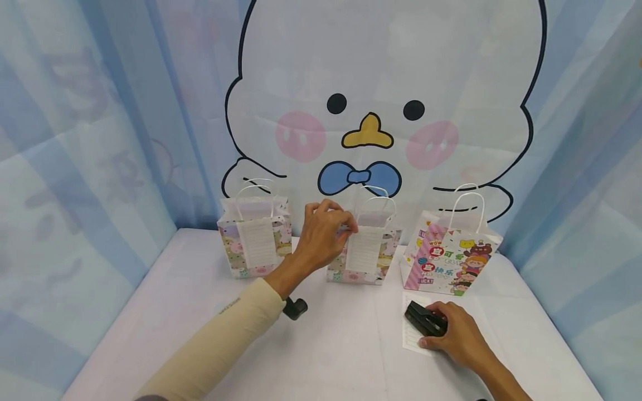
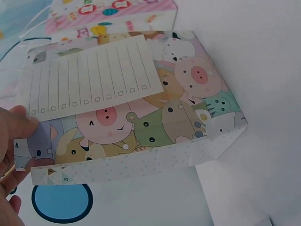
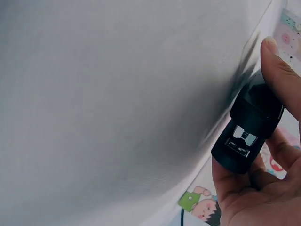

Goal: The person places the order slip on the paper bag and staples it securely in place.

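My left hand (image 1: 326,231) is at the upper left corner of the middle paper gift bag (image 1: 390,253). In the left wrist view its thumb (image 2: 21,123) lies on the bag's printed front with fingers behind, pinching the rim. A lined checklist sheet (image 2: 94,77) lies against that front, one corner by the thumb. My right hand (image 1: 458,334) grips a black stapler (image 1: 425,319) low over the table, above another lined sheet (image 1: 412,340). Up close, the right wrist view shows the stapler (image 3: 247,127) between thumb and fingers, its metal end visible.
To the left stands a similar animal-print bag (image 1: 230,239) with a lined sheet (image 1: 258,245) on its front. A pink-striped bag (image 1: 451,262) stands at the right. Partly behind the left forearm lies a black object (image 1: 296,308). A cartoon-printed curtain (image 1: 371,67) hangs behind the white table (image 1: 346,334).
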A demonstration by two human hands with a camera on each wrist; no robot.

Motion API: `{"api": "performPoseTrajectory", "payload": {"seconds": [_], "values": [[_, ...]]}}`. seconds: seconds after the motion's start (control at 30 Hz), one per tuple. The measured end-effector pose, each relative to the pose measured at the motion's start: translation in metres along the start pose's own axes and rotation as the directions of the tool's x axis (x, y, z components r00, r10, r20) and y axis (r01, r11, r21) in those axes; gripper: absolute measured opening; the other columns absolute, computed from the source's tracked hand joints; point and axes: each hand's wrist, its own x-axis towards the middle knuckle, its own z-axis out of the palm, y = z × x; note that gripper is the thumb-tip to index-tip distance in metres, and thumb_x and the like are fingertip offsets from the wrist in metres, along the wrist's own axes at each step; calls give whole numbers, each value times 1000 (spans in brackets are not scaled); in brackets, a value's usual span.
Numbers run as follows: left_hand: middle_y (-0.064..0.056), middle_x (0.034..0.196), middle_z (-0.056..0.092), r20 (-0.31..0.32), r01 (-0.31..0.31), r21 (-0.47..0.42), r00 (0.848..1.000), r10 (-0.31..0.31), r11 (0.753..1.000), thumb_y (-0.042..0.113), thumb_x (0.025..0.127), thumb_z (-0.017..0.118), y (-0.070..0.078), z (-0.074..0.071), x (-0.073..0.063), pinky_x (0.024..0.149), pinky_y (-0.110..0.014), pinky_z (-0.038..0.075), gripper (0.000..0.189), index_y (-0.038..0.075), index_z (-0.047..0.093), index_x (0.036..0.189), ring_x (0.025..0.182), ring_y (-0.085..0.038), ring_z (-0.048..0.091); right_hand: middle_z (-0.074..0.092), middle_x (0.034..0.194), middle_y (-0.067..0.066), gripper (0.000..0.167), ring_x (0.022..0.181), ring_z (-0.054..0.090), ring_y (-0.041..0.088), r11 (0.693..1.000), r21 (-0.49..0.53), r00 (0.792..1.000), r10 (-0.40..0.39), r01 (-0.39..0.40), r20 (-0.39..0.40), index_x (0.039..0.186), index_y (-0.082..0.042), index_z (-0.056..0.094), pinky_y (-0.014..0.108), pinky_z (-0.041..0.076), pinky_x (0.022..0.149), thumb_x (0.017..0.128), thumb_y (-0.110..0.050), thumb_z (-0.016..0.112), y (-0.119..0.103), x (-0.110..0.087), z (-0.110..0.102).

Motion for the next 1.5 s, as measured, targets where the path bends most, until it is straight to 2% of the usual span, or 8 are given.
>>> {"api": "performPoseTrajectory", "payload": {"seconds": [0.17, 0.4, 0.63, 0.8, 1.0, 1.17, 1.33, 1.5], "values": [[6, 100, 82, -1, -7, 4, 1000, 7, 1000, 16, 97, 79, 1, 0, 1, 109, -51, 36, 7, 22, 79, 94, 121, -21, 59, 73, 118, 11, 73, 106, 66, 26, 999, 43, 998, -22, 25, -62, 125, -8, 66, 54, 54, 95, 68, -38, 100, -10, -2, -3], [7, 101, 82, 10, 2, 12, 1000, -3, 1000, 17, 97, 79, 1, -1, 0, 110, -51, 36, 6, 22, 79, 94, 122, -20, 58, 73, 123, 16, 73, 109, 67, 28, 989, 146, 999, 35, -28, -42, 131, -6, 57, 57, 56, 99, 76, -33, 97, -36, 2, -13], [6, 101, 82, 8, 5, 13, 1000, -5, 1000, 16, 96, 80, 2, -1, -1, 109, -51, 36, 6, 22, 79, 94, 122, -21, 58, 71, 126, 19, 72, 113, 68, 32, 980, 198, 996, 16, 2, -84, 135, -6, 51, 58, 54, 104, 80, -25, 95, -56, 4, -18], [6, 101, 82, 10, 4, 15, 1000, -4, 1000, 16, 96, 80, 2, 0, 0, 109, -51, 36, 6, 22, 79, 95, 122, -21, 58, 70, 126, 19, 72, 113, 67, 32, 974, 221, 987, -15, 50, -158, 135, -6, 48, 56, 55, 104, 81, -22, 94, -69, 6, -22], [6, 101, 82, 17, 8, 15, 1000, -8, 1000, 17, 96, 80, 2, -1, 1, 109, -51, 36, 5, 22, 79, 95, 122, -21, 58, 67, 137, 21, 74, 122, 69, 40, 948, 276, 968, -92, 156, -233, 138, -8, 47, 56, 55, 104, 82, -18, 93, -88, 13, -31], [6, 102, 82, 33, 6, 14, 999, -6, 1000, 16, 96, 80, 3, -2, 0, 110, -51, 35, 5, 21, 79, 96, 123, -20, 57, 69, 137, 19, 73, 125, 70, 45, 927, 295, 949, -147, 230, -279, 144, -9, 52, 61, 53, 104, 83, -16, 92, -106, 20, -40], [6, 103, 83, 44, 5, 19, 999, -6, 1000, 16, 96, 80, 3, -3, 0, 111, -52, 35, 6, 22, 79, 96, 123, -20, 57, 70, 135, 14, 65, 129, 68, 45, 899, 305, 918, -206, 315, -339, 140, -8, 57, 62, 49, 109, 84, -13, 91, -124, 32, -48], [5, 103, 82, 54, 5, 23, 998, -6, 1000, 15, 96, 80, 4, -4, 0, 111, -52, 35, 6, 21, 79, 96, 124, -21, 57, 72, 134, 10, 63, 127, 69, 39, 849, 343, 877, -249, 401, -410, 137, -7, 59, 61, 46, 114, 83, -11, 91, -139, 46, -58]]}}
